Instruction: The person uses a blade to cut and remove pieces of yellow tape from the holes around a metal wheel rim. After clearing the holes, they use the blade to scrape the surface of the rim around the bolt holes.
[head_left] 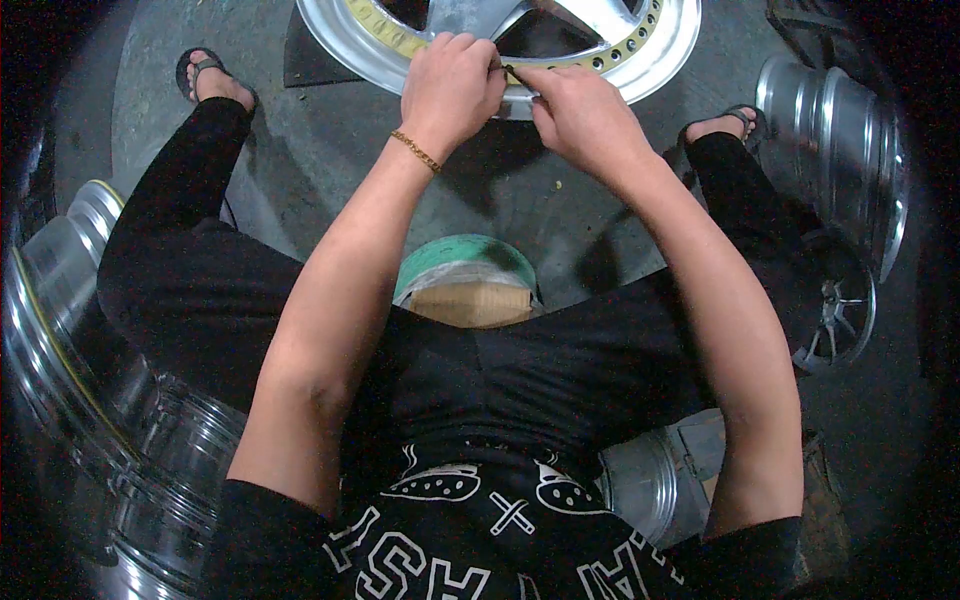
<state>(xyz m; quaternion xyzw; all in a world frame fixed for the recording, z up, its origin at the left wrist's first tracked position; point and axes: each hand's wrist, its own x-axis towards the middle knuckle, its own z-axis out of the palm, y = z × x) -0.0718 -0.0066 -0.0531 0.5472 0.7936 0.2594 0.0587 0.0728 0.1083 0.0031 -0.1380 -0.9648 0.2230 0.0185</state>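
- the wheel (667, 60) is at the top of the head view, in front of the seated person and between the two feet; the upper edge of the view cuts it off.
- the wheel has a polished outer lip and broad metal spokes (480, 14). a yellow strip (392, 33) covers the left part of the inner ring; a row of dark holes (628, 46) shows along the right part.
- the left hand (455, 85) is at the near side of the ring, back of the hand upward. its grip is curled, fingers together; whether it is clamped on anything is hidden.
- the right hand (590, 112) is just beside the left hand, index finger extended toward it. a small dark item (511, 74) is at the index fingertip. whether this grip is closed on the item cannot be told.
- a gold-coloured bracelet (417, 151) encircles the left wrist.
- a dark slab (308, 62) lies on the grey floor (330, 150) at the left side of the wheel.
- a round green-rimmed object (465, 252) with brown cardboard (470, 304) is between the thighs.
- further metal rims (862, 160) stand at the right; others (60, 350) are at the left.
- a small spoked wheel (836, 318) is near the right knee.
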